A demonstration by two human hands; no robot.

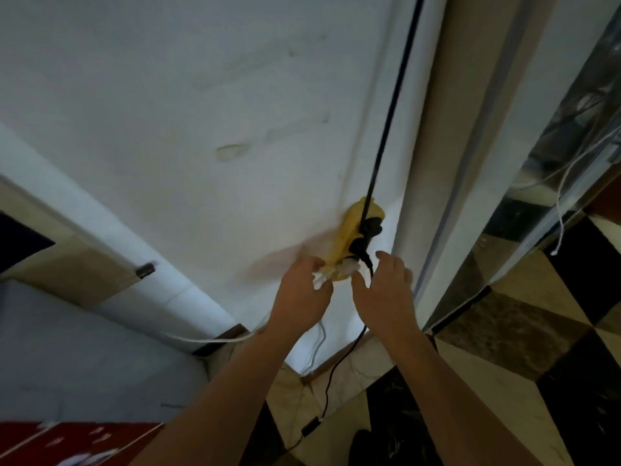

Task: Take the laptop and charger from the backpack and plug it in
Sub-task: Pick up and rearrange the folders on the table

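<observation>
hands up at the wall now, both reaching for the yellow power strip (356,240) fixed there. left hand (304,290) pinches something white, what looks like the charger plug (319,279), right at the strip's lower end, with a white cable (215,338) trailing off toward eight o'clock. right hand (386,290) hovers just beside it at three o'clock, fingers loosely spread, holding nothing i can make out.

to do this well, i'd say steady the strip with the free hand, line the pins square to the socket, then push straight in, no twisting.

count: one strip, two black plugs (366,230) already seated in it, one black cord (393,95) running up toward twelve o'clock, another black lead (339,361) dropping to the floor at six. laptop and backpack aren't in sight.
</observation>
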